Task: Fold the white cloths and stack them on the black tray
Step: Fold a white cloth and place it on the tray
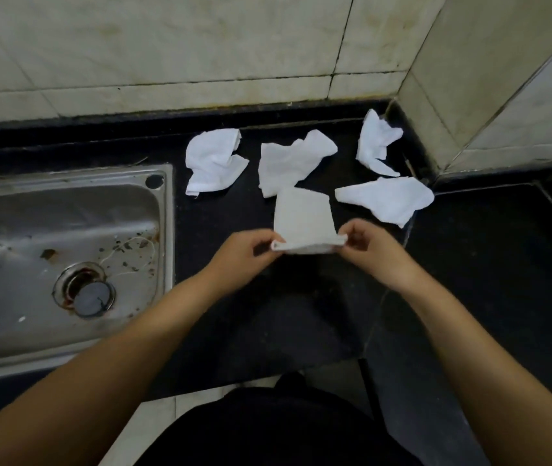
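Note:
A folded white cloth (303,220) is held up above the black counter. My left hand (241,255) pinches its near left corner and my right hand (372,250) pinches its near right corner. Behind it several crumpled white cloths lie on the counter: one at the left (212,163), one in the middle (289,159), one by the corner wall (377,142) and one at the right (387,198). A dark flat patch below my hands (301,331) may be the black tray; I cannot tell it apart from the counter.
A steel sink (66,210) with a drain (84,290) fills the left side. Tiled walls (200,45) close off the back and the right corner. The black counter (486,264) extends to the right.

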{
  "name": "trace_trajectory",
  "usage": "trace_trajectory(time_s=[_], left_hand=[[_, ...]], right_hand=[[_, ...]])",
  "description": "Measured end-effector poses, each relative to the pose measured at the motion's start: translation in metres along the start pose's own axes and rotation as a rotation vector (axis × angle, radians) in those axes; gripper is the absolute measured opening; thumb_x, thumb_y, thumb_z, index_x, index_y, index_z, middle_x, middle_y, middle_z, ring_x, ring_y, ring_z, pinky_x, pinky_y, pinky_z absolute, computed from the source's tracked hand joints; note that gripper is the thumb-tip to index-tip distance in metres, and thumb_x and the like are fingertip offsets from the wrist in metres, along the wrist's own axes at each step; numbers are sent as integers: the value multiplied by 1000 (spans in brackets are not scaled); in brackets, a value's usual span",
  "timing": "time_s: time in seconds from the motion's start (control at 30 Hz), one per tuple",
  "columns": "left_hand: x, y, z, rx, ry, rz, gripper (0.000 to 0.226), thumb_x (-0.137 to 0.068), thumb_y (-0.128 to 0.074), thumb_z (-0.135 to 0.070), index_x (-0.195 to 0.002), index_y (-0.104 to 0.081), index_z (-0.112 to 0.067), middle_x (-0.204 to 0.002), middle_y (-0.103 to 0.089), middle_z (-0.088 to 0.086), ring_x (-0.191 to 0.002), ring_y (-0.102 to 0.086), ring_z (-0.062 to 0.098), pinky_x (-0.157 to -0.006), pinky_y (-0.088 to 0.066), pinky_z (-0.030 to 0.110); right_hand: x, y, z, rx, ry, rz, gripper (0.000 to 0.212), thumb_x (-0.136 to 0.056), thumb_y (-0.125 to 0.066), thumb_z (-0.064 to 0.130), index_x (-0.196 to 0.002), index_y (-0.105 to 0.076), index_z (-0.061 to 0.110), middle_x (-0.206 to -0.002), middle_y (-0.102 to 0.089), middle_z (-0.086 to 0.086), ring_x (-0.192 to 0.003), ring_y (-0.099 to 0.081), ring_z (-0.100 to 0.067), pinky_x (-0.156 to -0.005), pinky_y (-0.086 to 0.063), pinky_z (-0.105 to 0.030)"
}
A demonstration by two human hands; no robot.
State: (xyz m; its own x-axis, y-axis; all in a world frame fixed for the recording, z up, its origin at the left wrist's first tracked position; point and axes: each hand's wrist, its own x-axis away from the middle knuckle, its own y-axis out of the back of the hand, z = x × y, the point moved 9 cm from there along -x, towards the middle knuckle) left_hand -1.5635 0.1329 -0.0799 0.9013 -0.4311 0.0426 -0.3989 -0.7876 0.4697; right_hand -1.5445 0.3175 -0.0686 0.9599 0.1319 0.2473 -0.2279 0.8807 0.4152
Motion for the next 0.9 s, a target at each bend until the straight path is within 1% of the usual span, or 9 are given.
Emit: trace_trajectory(time_s=[0.17, 0.23, 0.3, 0.37, 0.47, 0.53, 0.63, 0.73, 0.9], left_hand=[[44, -63, 54, -161, 199, 434, 16, -90, -59, -24, -102, -70, -24, -99, -70, -8, -92, -64, 4, -88, -52, 28], [41, -63, 60, -169, 239, 462, 13, -90, -59, -24, -96, -70, -21, -94, -70, -2, -88, -65, 12, -86, -53, 32], [24, -53, 59, -130, 268, 389, 13, -89, -60, -23, -90, -68, -12, -88, -68, 8, -79, -62, 18, -79, -50, 34], [-2, -42, 56, -112, 270, 286, 20, -88, -62, -24, -86, -64, -4, -82, -63, 12, -72, -55, 15, -73, -45, 31], [-43, -31, 52, -181, 281, 140, 22, -88, -62, -24, -82, -59, -3, -74, -55, 3, -69, -49, 12, -66, -40, 25], [-62, -30, 56, -235, 316, 84, 18, -88, -61, -26, -79, -55, -11, -69, -50, -5, -66, -47, 10, -60, -37, 22], [-71, -39, 73, -348, 405, 101, 17, -89, -59, -29, -80, -53, -15, -74, -51, -4, -78, -54, 19, -70, -42, 30], [-66, -41, 79, -438, 443, 48, 17, -89, -58, -32, -84, -51, -17, -89, -56, 2, -92, -57, 26, -83, -43, 40], [-46, -36, 76, -555, 503, -116, 40, -90, -53, -44, -113, -49, -12, -116, -53, 6, -111, -49, 25, -91, -37, 39]], right_hand=[[45, -56, -74, 149, -215, 301, 14, -86, -63, 7, -84, -60, 20, -83, -64, 5, -77, -58, -4, -73, -45, -18], [44, -54, -79, 113, -256, 296, 6, -87, -63, 8, -90, -62, 13, -89, -67, -3, -82, -60, -9, -76, -47, -20], [32, -42, -74, 44, -255, 202, 4, -88, -63, 9, -90, -62, 12, -88, -67, -1, -80, -61, -8, -74, -47, -19], [15, -26, -69, -2, -261, 81, 8, -88, -63, 10, -84, -61, 17, -82, -65, 5, -74, -59, -5, -69, -45, -17], [-16, -6, -76, -8, -324, -92, 8, -89, -62, 12, -83, -59, 16, -76, -60, 3, -68, -55, -7, -64, -43, -20], [-34, -1, -84, 32, -379, -161, 3, -89, -62, 15, -90, -59, 14, -81, -60, -1, -76, -57, -15, -66, -44, -24], [-48, -4, -97, 128, -462, -188, 12, -90, -58, 18, -101, -57, 16, -83, -59, 0, -80, -58, -16, -68, -45, -26], [-50, -8, -101, 251, -485, -211, 27, -91, -55, 22, -117, -53, 16, -103, -63, -6, -97, -60, -22, -82, -51, -36], [-38, -8, -97, 436, -494, -238, 42, -95, -50, 36, -124, -48, 7, -119, -56, -12, -107, -56, -27, -80, -46, -36]])
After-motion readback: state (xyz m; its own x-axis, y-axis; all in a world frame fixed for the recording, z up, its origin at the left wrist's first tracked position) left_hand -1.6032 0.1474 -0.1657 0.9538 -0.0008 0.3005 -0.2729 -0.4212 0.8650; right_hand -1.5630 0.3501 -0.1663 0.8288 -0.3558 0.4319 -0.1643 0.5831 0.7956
